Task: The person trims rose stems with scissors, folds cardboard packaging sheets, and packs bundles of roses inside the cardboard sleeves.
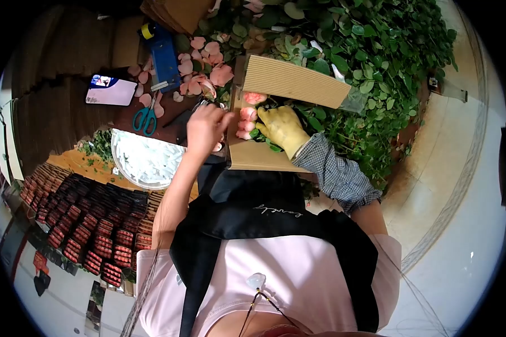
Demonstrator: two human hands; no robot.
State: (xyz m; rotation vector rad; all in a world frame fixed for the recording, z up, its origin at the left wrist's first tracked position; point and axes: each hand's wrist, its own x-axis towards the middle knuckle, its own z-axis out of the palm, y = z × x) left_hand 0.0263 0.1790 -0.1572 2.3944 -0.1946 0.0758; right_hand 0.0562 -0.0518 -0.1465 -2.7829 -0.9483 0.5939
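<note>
- Head view: your gloved right hand (284, 130) rests just beside the pink roses (247, 114) on the cardboard (267, 156); I can't tell whether its fingers grip stems.
- Your left hand (207, 129) curls its fingers near the edge, hold unclear.
- You seem to be aligning roses; next calls for light pressure.

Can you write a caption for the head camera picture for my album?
Yellow-gloved right hand beside pink roses on corrugated cardboard, bare left hand nearby, green leaves heaped behind.

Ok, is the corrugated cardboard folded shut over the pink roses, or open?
Open: the cardboard has its upper and lower parts apart, and the pink roses show between them, beside the gloved right hand.
</note>
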